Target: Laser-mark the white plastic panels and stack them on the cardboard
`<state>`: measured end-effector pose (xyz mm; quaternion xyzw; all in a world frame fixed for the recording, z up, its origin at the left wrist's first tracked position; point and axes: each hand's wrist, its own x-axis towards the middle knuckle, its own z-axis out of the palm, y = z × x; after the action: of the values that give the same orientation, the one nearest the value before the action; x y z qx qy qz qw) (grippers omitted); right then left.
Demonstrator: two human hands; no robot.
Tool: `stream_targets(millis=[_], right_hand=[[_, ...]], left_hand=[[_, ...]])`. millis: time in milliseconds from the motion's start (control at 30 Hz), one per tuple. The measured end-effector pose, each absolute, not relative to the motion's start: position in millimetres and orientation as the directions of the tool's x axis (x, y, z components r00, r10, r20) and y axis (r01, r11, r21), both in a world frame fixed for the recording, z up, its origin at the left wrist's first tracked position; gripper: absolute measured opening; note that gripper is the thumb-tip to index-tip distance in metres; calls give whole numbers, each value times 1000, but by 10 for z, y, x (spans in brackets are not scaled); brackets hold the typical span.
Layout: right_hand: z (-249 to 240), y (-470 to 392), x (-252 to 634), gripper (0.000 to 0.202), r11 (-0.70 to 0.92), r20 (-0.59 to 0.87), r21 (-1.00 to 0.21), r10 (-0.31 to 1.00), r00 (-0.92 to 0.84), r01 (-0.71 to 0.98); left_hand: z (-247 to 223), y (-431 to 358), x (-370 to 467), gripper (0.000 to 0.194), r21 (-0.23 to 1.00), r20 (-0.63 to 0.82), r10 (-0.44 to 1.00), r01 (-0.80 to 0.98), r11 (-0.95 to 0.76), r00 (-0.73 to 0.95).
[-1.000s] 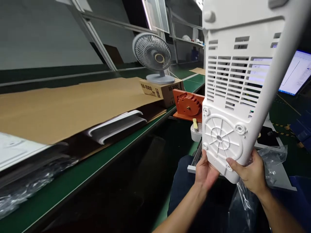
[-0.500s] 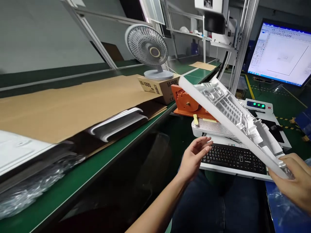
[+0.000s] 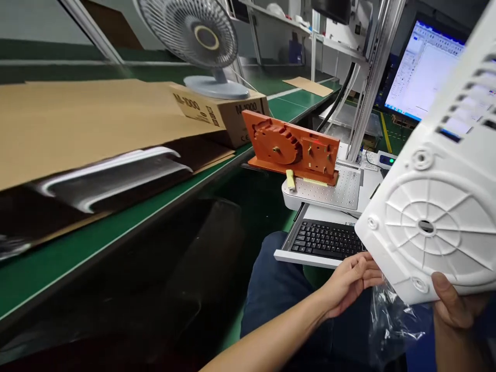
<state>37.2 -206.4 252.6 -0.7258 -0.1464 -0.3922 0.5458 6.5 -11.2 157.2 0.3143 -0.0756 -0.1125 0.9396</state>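
Note:
My right hand [image 3: 457, 305] grips the lower edge of a white plastic panel [image 3: 468, 232], thumb on the near face. The panel is tilted, showing a round ribbed area, screw bosses and slots towards its top. My left hand [image 3: 354, 281] is beside the panel's lower left edge, its fingers loosely stretched and holding nothing; whether the fingertips touch the panel I cannot tell. Below the panel hangs a clear plastic bag [image 3: 395, 315]. Just beyond my left hand lies a black keyboard [image 3: 327, 238] on a pull-out tray.
An orange fixture [image 3: 277, 144] stands on a perforated metal plate [image 3: 333, 194], near a yellow clip-like piece [image 3: 290, 180]. Left, a green-topped bench [image 3: 127, 235] carries cardboard [image 3: 96, 116], white curved parts [image 3: 116, 175] and a fan [image 3: 201, 39] on a box. A monitor [image 3: 422, 72] stands behind.
The white panel has been turned upright so its flat ribbed face shows, and raised on the right. My left hand has moved right and down towards its edge. The view has shifted right.

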Motion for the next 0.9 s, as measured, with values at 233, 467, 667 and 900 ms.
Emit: stream_targets(millis=[233,467,667,900], right_hand=[[2341,-1856,636,81,-350,846,-532,-201,494,771],[2093,-1868,773,67,-576,879,-317,121,462,754],[2118,-1756,820,50,-618,851,-113,344,397,778],[2144,-1831,842,48,-639,605,-329,422,675,695]], left_hand=[[1996,130,253,63,683,131,114,-173,710,985],[2075,406,312,50,843,37,380,-234,485,924],[2240,483,366,80,557,160,345,-374,742,925],[2040,818,376,66,543,181,420,-446,711,889]])
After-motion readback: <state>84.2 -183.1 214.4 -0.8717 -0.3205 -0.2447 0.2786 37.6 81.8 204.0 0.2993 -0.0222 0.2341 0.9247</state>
